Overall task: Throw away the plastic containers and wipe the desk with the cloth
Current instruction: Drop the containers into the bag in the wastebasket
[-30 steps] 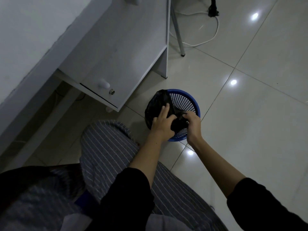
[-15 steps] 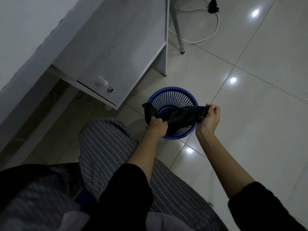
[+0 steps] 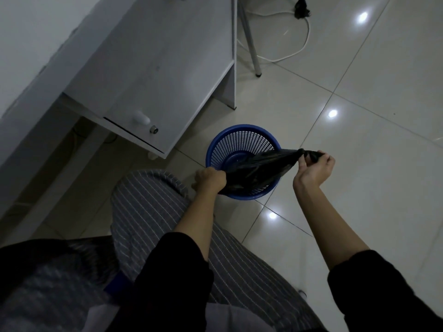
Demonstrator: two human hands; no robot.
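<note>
A blue mesh waste basket point(image 3: 239, 142) stands on the tiled floor beside the desk. A black plastic bag point(image 3: 259, 167) is stretched across its near half. My left hand point(image 3: 211, 179) grips the bag's left end at the basket's near-left rim. My right hand point(image 3: 314, 167) pinches the bag's other end, held just past the basket's right rim. The inside of the basket looks bare at its far side. No plastic containers or cloth are in view.
A white desk cabinet point(image 3: 155, 75) with a knob and lock stands left of the basket. A metal leg point(image 3: 250, 44) and a white cable point(image 3: 294, 51) lie on the floor behind. My striped trouser leg point(image 3: 153, 212) is close to the basket.
Both hands held the bunched bag together over the basket; they have pulled apart, the right hand moving right, and the bag is now stretched wide over the basket.
</note>
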